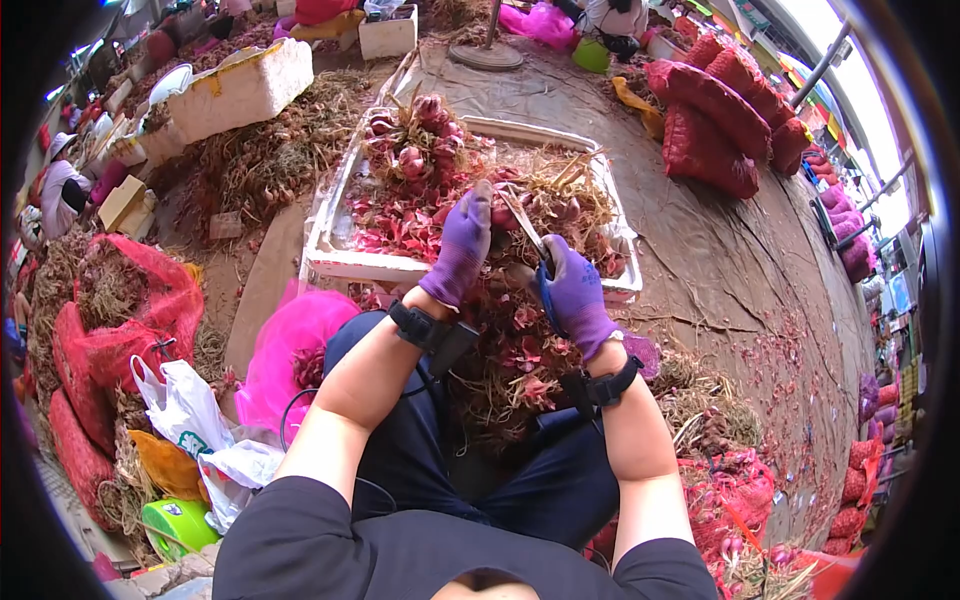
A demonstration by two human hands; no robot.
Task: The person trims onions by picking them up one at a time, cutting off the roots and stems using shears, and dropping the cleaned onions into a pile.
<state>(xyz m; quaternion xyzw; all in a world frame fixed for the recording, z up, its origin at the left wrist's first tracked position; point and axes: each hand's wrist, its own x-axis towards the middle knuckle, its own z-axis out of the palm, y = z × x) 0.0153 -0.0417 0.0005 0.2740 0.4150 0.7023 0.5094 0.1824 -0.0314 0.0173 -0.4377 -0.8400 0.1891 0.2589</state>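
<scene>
My left hand (466,241), in a purple knit glove, is closed at a red shallot (504,213) above a white foam tray (367,264). In my right hand (571,289), gloved alike, are scissors with blue handles (547,300); their metal blades point up and left at the shallot. Whether the blades touch it cannot be told. A bunch of shallots (420,150) with roots lies at the tray's back left, with loose red skins (397,229) in front and dry stalks (566,184) at the right. Skins and dry stems heap up between my knees.
A pink mesh bag (292,352) lies by my left knee, with white plastic bags (184,409) farther left. A large foam box (240,90) stands back left near shallot heaps. Full red mesh sacks (712,142) stand back right. A metal pole's round base (486,57) lies beyond the tray. People sit farther off.
</scene>
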